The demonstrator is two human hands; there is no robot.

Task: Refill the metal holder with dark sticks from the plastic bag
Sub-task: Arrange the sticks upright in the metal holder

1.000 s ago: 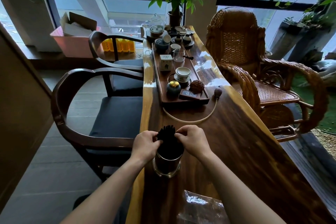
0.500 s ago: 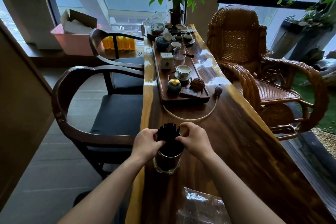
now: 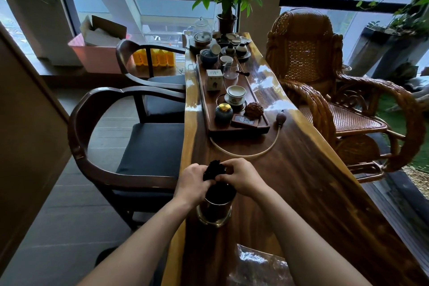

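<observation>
1. I read the refill as well along: a thick bunch of dark sticks (image 3: pixel 214 170) stands in the metal holder (image 3: pixel 214 210), which sits at the near left edge of the wooden table (image 3: pixel 301 193), and the bunch rises well above the rim.
2. My left hand (image 3: pixel 191 182) and right hand (image 3: pixel 241 177) are both closed around the top of the bunch, fingers curled in from either side, as if squeezing it together.
3. What seems left is seating and evening out the sticks, and adding any that remain in the plastic bag (image 3: pixel 255 264), which lies near me, between my forearms.
4. I cannot tell whether the bag holds more sticks; it is crumpled, glossy and cut off at the bottom edge.
5. My hands hide most of the holder's mouth, so how full it is stays unclear.
</observation>
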